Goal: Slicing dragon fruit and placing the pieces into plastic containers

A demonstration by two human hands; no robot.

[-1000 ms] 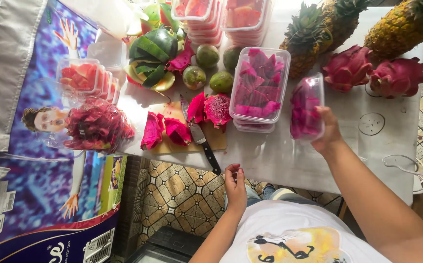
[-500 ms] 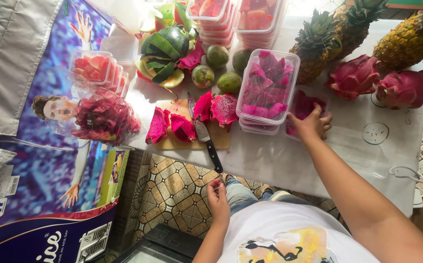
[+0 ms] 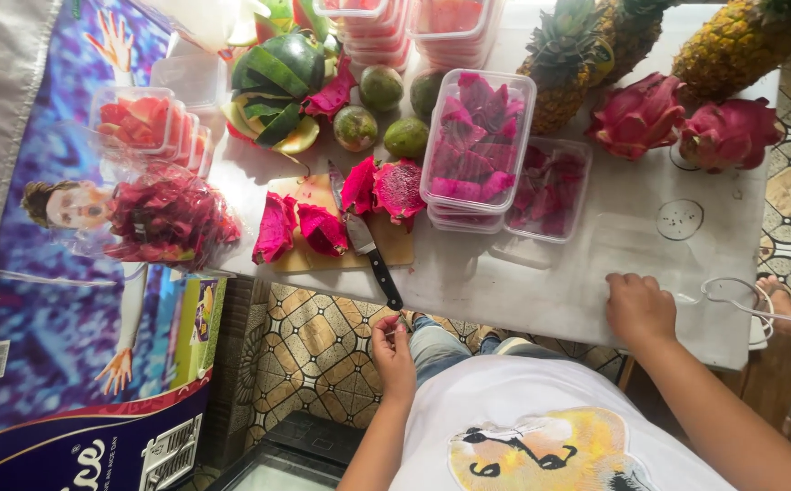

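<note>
Head view: the left hand (image 3: 393, 344), fingers curled and holding nothing, hangs just below the black handle of a steel knife (image 3: 365, 242) lying on a wooden cutting board (image 3: 341, 255); the right hand (image 3: 641, 307) rests knuckles-up, empty, on the white table (image 3: 541, 291) — near a clear plastic tub (image 3: 548, 189) of magenta dragon-fruit flesh.

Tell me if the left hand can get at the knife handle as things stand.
Probably yes: the left hand sits just below the knife, whose black handle juts past the table edge, with nothing between.
</note>
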